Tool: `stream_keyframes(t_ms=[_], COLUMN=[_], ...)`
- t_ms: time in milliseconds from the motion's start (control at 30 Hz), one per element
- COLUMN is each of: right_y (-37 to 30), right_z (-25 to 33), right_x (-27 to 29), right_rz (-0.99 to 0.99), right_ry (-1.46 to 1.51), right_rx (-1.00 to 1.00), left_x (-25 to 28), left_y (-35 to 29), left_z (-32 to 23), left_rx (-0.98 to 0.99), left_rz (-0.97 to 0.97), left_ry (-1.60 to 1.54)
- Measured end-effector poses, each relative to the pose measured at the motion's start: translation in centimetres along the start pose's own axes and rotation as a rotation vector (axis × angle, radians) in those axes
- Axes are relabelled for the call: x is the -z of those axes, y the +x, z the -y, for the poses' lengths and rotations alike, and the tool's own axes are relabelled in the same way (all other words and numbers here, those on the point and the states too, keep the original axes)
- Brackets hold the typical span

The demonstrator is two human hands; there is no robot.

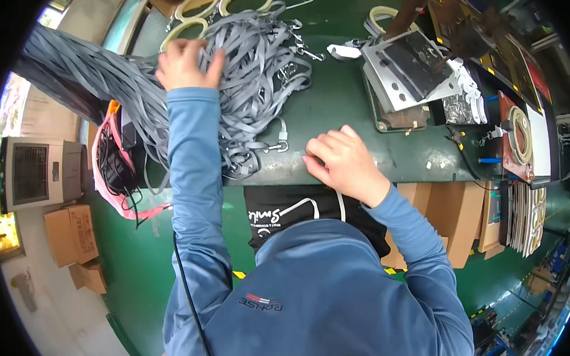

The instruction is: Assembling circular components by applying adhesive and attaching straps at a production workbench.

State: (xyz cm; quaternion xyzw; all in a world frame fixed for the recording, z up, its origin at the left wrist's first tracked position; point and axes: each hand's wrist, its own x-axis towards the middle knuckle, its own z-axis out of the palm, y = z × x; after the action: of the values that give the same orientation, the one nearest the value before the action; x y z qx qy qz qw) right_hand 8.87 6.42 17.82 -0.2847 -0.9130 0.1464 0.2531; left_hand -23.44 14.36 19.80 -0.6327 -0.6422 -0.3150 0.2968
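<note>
A tangled heap of grey flat straps (254, 76) with metal snap hooks (311, 53) covers the left part of the green table. My left hand (190, 65) rests over the heap's left side, thumb apart from the fingers, and I see nothing held in it. Its fingertips are near a cream ring-shaped roll (184, 30). Close to the table's front edge, my right hand (345, 159) is curled closed; whatever its fingers might hold is hidden. One snap hook (278, 146) on a strap end lies to the left of that hand.
More straps (92, 62) hang across the table's left side, beside a pink-edged bag (108, 181). On the right are stacked plates (408, 68), a clear bag of metal parts (463, 107) and a cream roll (520, 136). Cardboard boxes (458, 217) stand below the table's front edge.
</note>
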Motion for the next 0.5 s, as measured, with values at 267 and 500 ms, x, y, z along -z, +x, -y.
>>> stream_keyframes(t_ms=[267, 500], right_y=[0.0, 0.2], right_z=[-0.5, -0.7], right_x=[-0.2, -0.3], right_rz=[-0.069, -0.101], right_ry=[0.08, 0.168], right_rx=[-0.014, -0.08], left_x=[-12.0, -17.3], left_y=[14.0, 12.7], left_z=[5.9, 4.4], left_rx=[0.331, 0.38], left_rz=[0.301, 0.679], left_ry=[-0.224, 0.158])
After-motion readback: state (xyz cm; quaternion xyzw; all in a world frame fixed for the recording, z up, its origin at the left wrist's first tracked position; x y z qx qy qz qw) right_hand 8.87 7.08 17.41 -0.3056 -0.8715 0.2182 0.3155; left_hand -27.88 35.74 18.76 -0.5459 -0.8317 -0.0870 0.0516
